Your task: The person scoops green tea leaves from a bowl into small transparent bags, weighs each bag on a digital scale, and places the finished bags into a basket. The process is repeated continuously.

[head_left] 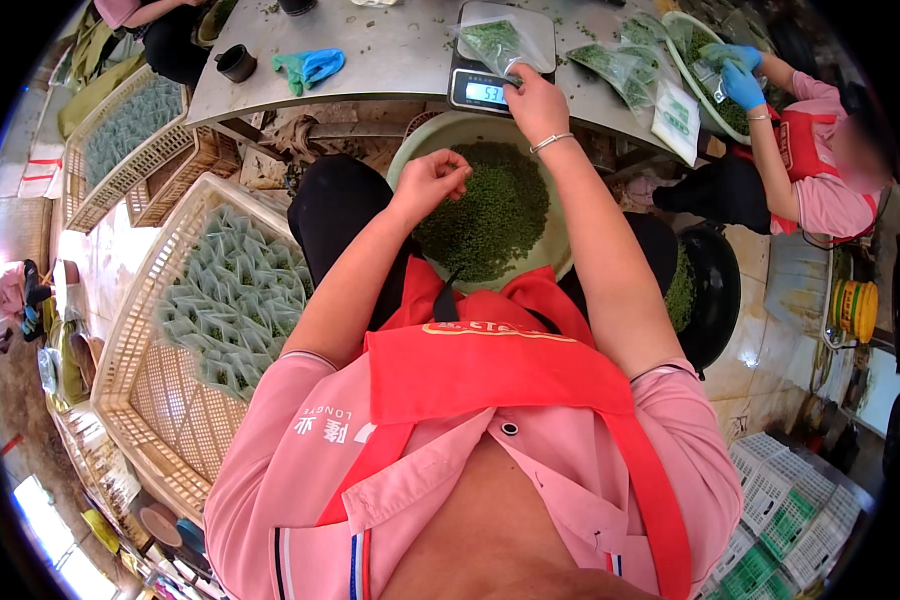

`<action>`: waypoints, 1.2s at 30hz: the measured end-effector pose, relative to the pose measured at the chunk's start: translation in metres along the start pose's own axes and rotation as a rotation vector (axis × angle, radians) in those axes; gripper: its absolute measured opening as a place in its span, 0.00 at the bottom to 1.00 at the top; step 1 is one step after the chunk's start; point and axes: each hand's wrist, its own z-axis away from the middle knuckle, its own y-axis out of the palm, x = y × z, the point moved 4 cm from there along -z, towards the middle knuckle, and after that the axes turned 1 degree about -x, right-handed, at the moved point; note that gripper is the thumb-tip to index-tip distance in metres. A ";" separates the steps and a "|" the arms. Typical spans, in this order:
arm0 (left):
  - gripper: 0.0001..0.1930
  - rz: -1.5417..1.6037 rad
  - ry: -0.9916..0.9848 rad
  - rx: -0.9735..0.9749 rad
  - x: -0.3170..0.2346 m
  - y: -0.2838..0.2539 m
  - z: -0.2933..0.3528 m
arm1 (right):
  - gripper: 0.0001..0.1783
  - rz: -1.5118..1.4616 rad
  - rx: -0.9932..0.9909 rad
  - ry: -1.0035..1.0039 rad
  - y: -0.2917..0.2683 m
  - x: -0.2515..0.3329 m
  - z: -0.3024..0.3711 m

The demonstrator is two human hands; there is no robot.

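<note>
My right hand [536,106] pinches the near edge of a clear plastic bag [494,42] holding small green berries like peppercorns. The bag rests on the pan of a digital scale [470,88] with a lit display. Over the left part of a pale green basin [560,200] hovers my left hand [430,186], fingers curled together; whether anything is between them is hidden. Loose green berries [490,210] fill the basin's bottom, between my knees.
At left, a large beige crate [135,400] holds many filled bags. More filled bags [620,70] lie right of the scale. A blue-gloved co-worker [810,150] works over another basin [715,95] at right. A dark cup [236,64] and blue-green glove [310,70] sit on the metal table [390,75].
</note>
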 end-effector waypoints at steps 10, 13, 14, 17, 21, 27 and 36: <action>0.08 0.044 0.018 -0.006 0.002 0.002 -0.001 | 0.06 -0.761 -0.098 0.179 -0.008 -0.011 0.034; 0.08 0.016 0.011 -0.012 0.000 0.001 -0.002 | 0.07 -0.888 -0.078 0.244 -0.007 -0.021 0.048; 0.08 -0.002 0.007 -0.015 -0.001 0.001 -0.002 | 0.08 -0.893 -0.070 0.256 -0.007 -0.025 0.053; 0.08 0.055 0.055 -0.011 -0.006 -0.003 -0.003 | 0.07 -0.911 0.008 0.302 -0.006 -0.034 0.067; 0.08 0.052 0.160 -0.120 -0.021 -0.032 -0.016 | 0.03 -0.921 0.067 0.308 -0.004 -0.040 0.083; 0.10 0.131 0.411 -0.595 -0.051 -0.133 -0.044 | 0.03 -0.936 0.029 0.359 0.003 -0.051 0.091; 0.13 0.208 0.622 -0.851 -0.069 -0.135 -0.016 | 0.20 -0.695 0.135 -0.111 0.023 0.071 0.069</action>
